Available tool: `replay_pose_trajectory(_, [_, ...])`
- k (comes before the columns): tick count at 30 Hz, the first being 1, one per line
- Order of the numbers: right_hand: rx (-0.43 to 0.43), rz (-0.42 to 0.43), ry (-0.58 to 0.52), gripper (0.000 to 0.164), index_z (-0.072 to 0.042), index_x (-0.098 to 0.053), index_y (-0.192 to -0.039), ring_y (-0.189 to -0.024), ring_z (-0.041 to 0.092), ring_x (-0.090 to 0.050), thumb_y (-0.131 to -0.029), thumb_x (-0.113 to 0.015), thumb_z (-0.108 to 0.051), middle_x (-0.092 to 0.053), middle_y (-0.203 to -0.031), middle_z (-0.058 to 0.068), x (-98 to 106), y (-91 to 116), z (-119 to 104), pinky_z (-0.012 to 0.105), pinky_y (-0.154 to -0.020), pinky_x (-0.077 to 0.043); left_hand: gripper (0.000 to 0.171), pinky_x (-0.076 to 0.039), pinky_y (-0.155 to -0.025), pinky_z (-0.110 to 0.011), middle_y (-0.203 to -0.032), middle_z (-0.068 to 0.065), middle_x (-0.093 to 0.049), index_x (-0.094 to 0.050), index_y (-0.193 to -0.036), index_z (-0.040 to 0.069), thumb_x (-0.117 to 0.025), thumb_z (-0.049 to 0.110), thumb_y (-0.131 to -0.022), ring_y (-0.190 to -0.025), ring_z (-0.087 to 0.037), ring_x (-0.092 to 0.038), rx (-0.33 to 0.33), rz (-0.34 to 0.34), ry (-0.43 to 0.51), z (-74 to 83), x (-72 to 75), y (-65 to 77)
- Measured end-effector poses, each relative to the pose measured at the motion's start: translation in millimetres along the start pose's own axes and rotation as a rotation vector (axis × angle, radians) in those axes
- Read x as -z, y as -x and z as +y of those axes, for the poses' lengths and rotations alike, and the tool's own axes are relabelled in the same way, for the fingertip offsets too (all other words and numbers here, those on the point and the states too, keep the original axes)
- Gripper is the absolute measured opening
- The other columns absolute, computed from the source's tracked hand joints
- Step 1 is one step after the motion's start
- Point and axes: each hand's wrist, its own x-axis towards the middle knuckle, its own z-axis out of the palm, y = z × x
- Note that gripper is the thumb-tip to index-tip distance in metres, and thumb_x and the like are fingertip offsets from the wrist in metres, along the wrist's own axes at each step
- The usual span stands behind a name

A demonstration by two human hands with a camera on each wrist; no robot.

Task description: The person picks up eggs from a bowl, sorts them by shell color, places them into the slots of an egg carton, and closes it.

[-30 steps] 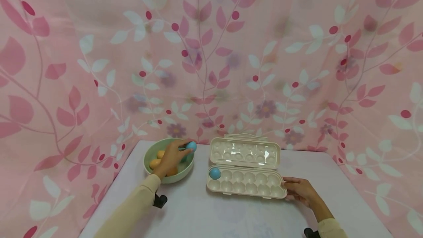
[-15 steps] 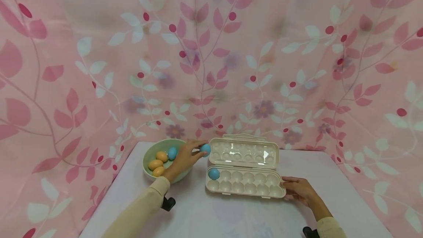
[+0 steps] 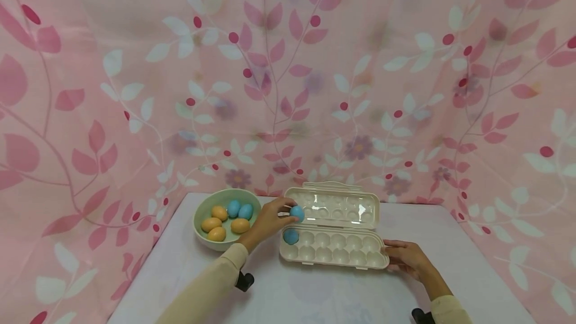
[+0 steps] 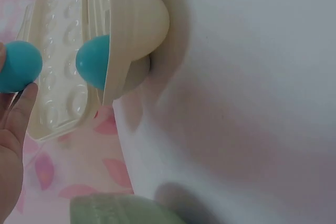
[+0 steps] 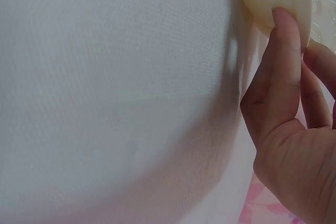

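- Six eggs, four orange [image 3: 217,234] and two blue [image 3: 233,208], now show in the round pale-green bowl [image 3: 212,245].
- Left hand [image 3: 269,220], shifted right off the bowl, pinches a smooth blue egg [image 3: 297,214] near the seated blue egg [image 3: 291,236]: the transfer is nearly across.
- Right hand [image 3: 406,258] still grips the cream plastic egg carton [image 3: 340,256].

No readable text, brand, number or sign in any view, no legible lettering on the egg carton [image 3: 340,256] at five o'clock in the head view, any marks on the green bowl [image 4: 121,210] near seven o'clock in the left wrist view too blurred to read
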Motion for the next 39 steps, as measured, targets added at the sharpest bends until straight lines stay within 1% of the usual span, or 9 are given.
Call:
replay_pose_trajectory(3, [0.000,0.002,0.002,0.054,0.009,-0.055,-0.131,-0.081,0.027,-0.069,-0.086,-0.074,-0.013,-0.071,-0.098,0.014,-0.1,-0.4,1.0,0.040,-0.068,-0.058,0.036,-0.055,-0.086,-0.038,-0.109,-0.003,-0.065,-0.065,-0.111,0.010,-0.081,0.018,-0.080,-0.099,-0.020,-0.068,0.007,-0.013,0.019,0.8,-6.2,-1.8])
replay_pose_trajectory(8, [0.008,-0.016,-0.007,0.054,0.010,-0.054,-0.131,-0.081,0.026,-0.069,-0.087,-0.073,-0.013,-0.071,-0.097,0.013,1.0,-0.8,1.2,0.039,-0.069,-0.058,0.035,-0.054,-0.082,-0.024,-0.108,-0.002,-0.065,-0.065,-0.110,0.008,-0.081,0.016,-0.079,-0.099,-0.019,-0.068,0.017,-0.055,-0.020,-0.3,-15.3,-3.5])
replay_pose_trajectory(11, [0.015,-0.026,-0.006,0.053,0.010,-0.054,-0.131,-0.081,0.026,-0.070,-0.087,-0.073,-0.013,-0.072,-0.097,0.014,1.4,-0.5,0.6,0.039,-0.069,-0.058,0.036,-0.055,-0.080,-0.024,-0.108,-0.004,-0.064,-0.065,-0.110,0.006,-0.081,0.014,-0.079,-0.098,-0.021,-0.067,0.029,-0.086,-0.014,0.6,-18.6,-3.3])
replay_pose_trajectory(17, [0.019,-0.019,0.001,0.054,0.010,-0.052,-0.132,-0.082,0.026,-0.070,-0.087,-0.072,-0.013,-0.071,-0.098,0.014,0.8,0.2,2.2,0.040,-0.070,-0.058,0.034,-0.054,-0.081,-0.022,-0.106,-0.002,-0.064,-0.066,-0.109,0.007,-0.081,0.015,-0.079,-0.098,-0.017,-0.067,0.061,-0.158,-0.044,0.5,-24.0,-1.7])
replay_pose_trajectory(22, [0.020,-0.012,0.000,0.055,0.010,-0.052,-0.133,-0.083,0.026,-0.069,-0.087,-0.073,-0.014,-0.071,-0.099,0.013,1.1,-0.6,4.1,0.040,-0.071,-0.058,0.033,-0.052,-0.082,-0.020,-0.106,-0.003,-0.063,-0.066,-0.108,0.006,-0.081,0.012,-0.078,-0.098,-0.016,-0.067,0.018,-0.198,-0.095,-0.1,-29.0,-2.0])
replay_pose_trajectory(25, [0.026,-0.025,-0.003,0.057,0.010,-0.051,-0.134,-0.083,0.026,-0.069,-0.088,-0.073,-0.014,-0.071,-0.100,0.013,2.5,-1.7,4.3,0.040,-0.071,-0.058,0.032,-0.051,-0.081,-0.017,-0.103,-0.001,-0.063,-0.065,-0.104,0.008,-0.082,0.009,-0.077,-0.096,-0.013,-0.066,-0.006,-0.213,-0.139,-2.2,-32.4,-3.7])
replay_pose_trajectory(30, [0.032,-0.041,-0.012,0.057,0.010,-0.050,-0.135,-0.084,0.026,-0.069,-0.088,-0.072,-0.015,-0.071,-0.099,0.012,4.1,-2.0,3.8,0.039,-0.071,-0.058,0.029,-0.050,-0.079,-0.016,-0.097,0.004,-0.061,-0.064,-0.101,0.011,-0.082,0.014,-0.079,-0.093,-0.007,-0.062,-0.044,-0.252,-0.254,-4.3,-36.4,-6.1])
replay_pose_trajectory(37, [0.020,-0.011,-0.006,0.055,0.009,-0.053,-0.133,-0.083,0.026,-0.069,-0.088,-0.073,-0.014,-0.071,-0.099,0.012,2.7,-3.3,5.3,0.040,-0.070,-0.058,0.035,-0.050,-0.080,-0.019,-0.099,0.001,-0.060,-0.068,-0.112,0.013,-0.081,0.023,-0.082,-0.091,-0.012,-0.058,-0.147,-0.286,-0.454,-9.7,-38.5,-3.3])
replay_pose_trajectory(39, [0.017,-0.006,-0.006,0.055,0.008,-0.054,-0.133,-0.083,0.026,-0.069,-0.087,-0.073,-0.015,-0.071,-0.100,0.013,1.9,-4.2,5.7,0.040,-0.070,-0.058,0.037,-0.049,-0.081,-0.019,-0.101,0.000,-0.061,-0.069,-0.115,0.013,-0.080,0.025,-0.082,-0.091,-0.013,-0.058,-0.160,-0.299,-0.496,-9.8,-38.0,-2.6])
